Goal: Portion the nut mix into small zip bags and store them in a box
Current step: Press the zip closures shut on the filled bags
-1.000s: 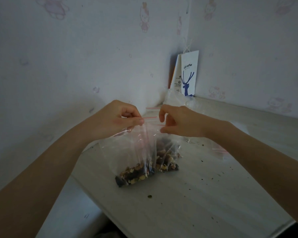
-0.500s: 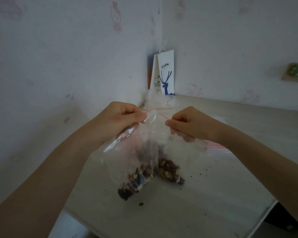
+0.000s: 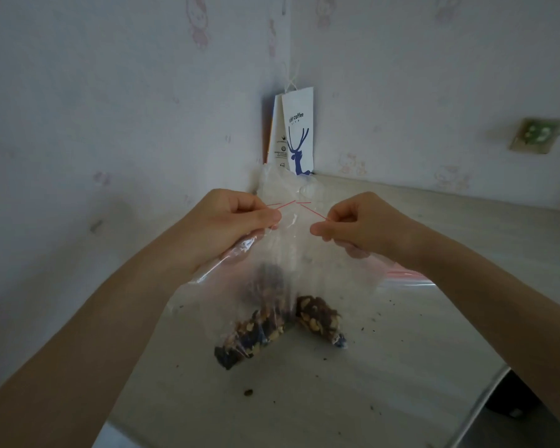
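A clear zip bag [image 3: 291,253] with a red zip line hangs between my hands above the table, its mouth pulled apart. My left hand [image 3: 236,221] pinches one side of the rim and my right hand [image 3: 359,224] pinches the other side. Nut mix [image 3: 256,334] fills the bag's bottom corner, which rests on the table. A second clump of nut mix [image 3: 319,318] lies just right of it; whether it sits in the same bag or another one I cannot tell.
A white paper coffee bag [image 3: 296,137] with a blue deer stands in the wall corner, crumpled clear plastic [image 3: 282,182] in front of it. Flat zip bags [image 3: 408,276] lie under my right forearm. Crumbs dot the pale table [image 3: 353,399], whose edge runs at lower right.
My hands have drawn apart, spreading the bag's mouth wider. The nut-filled bottom has slid nearer to me as the view shifted.
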